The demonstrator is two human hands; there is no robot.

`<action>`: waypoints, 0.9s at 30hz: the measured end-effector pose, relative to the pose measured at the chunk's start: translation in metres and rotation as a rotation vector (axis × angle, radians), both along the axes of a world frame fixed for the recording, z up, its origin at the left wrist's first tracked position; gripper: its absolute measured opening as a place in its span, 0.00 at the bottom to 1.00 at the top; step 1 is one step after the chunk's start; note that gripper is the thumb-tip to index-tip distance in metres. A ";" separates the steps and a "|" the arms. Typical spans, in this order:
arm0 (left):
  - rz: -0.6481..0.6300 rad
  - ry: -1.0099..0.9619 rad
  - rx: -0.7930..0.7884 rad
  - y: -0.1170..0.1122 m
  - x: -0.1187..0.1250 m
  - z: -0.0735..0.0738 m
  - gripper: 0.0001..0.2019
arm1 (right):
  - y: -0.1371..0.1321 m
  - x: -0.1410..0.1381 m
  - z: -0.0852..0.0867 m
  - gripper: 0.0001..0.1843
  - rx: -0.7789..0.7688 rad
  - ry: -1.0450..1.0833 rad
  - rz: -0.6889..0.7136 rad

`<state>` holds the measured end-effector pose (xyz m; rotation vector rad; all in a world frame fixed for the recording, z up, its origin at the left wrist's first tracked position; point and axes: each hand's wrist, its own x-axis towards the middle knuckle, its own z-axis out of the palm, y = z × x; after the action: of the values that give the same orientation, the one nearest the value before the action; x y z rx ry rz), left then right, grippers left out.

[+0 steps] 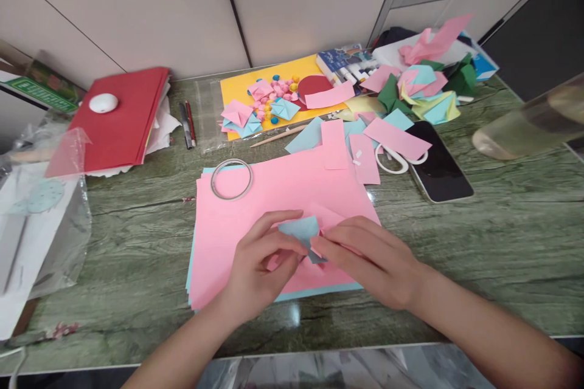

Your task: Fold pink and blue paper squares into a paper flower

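Note:
Between my two hands is a small piece of folded blue paper (301, 230), with bits of pink paper around its lower edge. My left hand (260, 258) pinches it from the left, thumb and index finger pressed together at its lower side. From the right, my right hand (378, 258) grips its edge, the fingers bunched over it and the thumb hidden. Beneath both hands lies a stack of pink sheets (219, 243) with blue sheets showing at its borders. A roll of tape (232, 179) rests on the stack's upper left.
White-handled scissors (392, 161) lie partly under a pink strip, beside a black phone (442, 164). Folded paper scraps (429, 91) pile up at the back right. A yellow sheet (287, 70) holds small folded pieces. A red folder (123, 127) is on the left; a bottle (529, 121) stands right.

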<state>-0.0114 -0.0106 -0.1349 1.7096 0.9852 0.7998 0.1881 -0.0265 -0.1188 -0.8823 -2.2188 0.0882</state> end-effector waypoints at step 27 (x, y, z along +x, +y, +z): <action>-0.011 -0.040 0.054 0.001 -0.006 0.008 0.10 | 0.002 -0.001 -0.007 0.12 -0.125 0.152 0.034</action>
<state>-0.0170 -0.0096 -0.1270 1.7374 0.9340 0.8567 0.1867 -0.0240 -0.1261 -0.8754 -2.1034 0.3028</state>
